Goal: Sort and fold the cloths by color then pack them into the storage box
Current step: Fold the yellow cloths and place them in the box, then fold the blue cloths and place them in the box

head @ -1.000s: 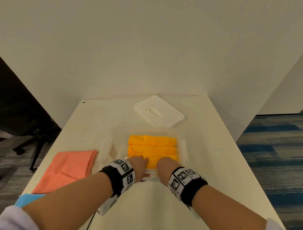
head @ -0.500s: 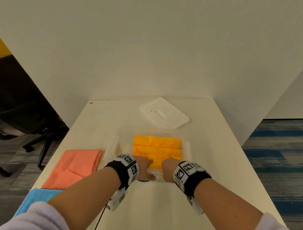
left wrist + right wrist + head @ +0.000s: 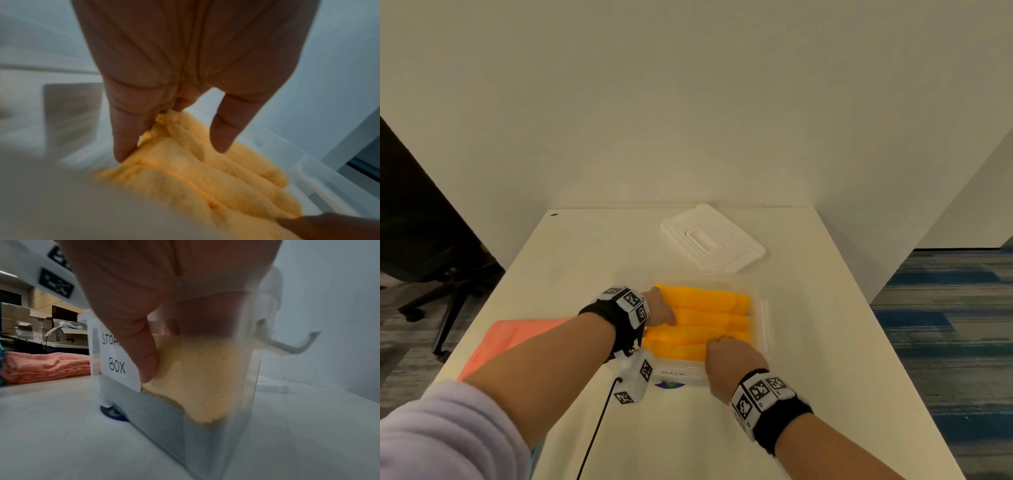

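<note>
One white table [image 3: 808, 342] against cream walls [image 3: 688, 120], striped blue carpet [image 3: 945, 308] beside

Fuzzy orange cloths [image 3: 709, 318] fill a clear smooth plastic box [image 3: 216, 426] with paper label [image 3: 117, 360].

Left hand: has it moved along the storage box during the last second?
Yes. The left hand has gone from the near wall of the storage box up its left side, and now rests on the yellow cloths deeper in.
</note>
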A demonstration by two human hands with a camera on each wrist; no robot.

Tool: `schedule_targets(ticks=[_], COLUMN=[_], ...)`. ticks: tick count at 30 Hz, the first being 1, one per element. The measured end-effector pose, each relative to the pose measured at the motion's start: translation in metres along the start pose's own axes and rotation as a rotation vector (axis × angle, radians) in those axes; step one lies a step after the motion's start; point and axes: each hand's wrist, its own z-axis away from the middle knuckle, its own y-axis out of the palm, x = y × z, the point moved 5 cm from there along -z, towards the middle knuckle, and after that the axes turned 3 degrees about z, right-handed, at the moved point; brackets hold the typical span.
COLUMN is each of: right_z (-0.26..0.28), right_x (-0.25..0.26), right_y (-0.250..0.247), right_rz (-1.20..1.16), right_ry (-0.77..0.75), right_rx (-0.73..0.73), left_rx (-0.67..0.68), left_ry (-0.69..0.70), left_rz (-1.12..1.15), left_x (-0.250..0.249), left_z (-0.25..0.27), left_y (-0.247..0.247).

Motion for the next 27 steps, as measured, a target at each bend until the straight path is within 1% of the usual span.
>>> schedule_targets(ticks=[5,8,11,14,16,19,24,27], right_z=[-0.003,-0.004,-0.005,-0.006,-0.007,-0.009,-0.008,-0.008], right_x=[0.001,0.001,0.001,0.0,-0.001,-0.003,-0.002,-0.003], right_y=[0.002,0.001,0.001,0.001,0.0,0.002,0.004,0.004], right_rz=[0.071,0.083,0.091,0.091,0.097,0.116,0.125,0.141], right_ry=[-0.04,-0.05,-0.053,-0.052,-0.055,-0.065,-0.085,-0.069], right_rx=[-0.047,-0.048,-0.052,-0.05,-0.055,-0.063,-0.088,-0.103], left_rx=[0.066,0.108,0.087,0.036,-0.012,-0.153,-0.413,-0.52], left_ry=[0.031,0.043,0.072,0.108,0.105,0.107,0.318,0.463], left_rz=[-0.018,-0.02,0.014,-0.041,-0.084,-0.103,-0.063,-0.187], left_x=[-0.007,-0.006,-0.002,0.001,0.004,0.012,0.028,0.036], left_z=[-0.003,-0.004,0.0,0.0,0.001,0.011,0.033,0.049], left_y=[0.011,0.016,0.018,0.021,0.025,0.035,0.047,0.051])
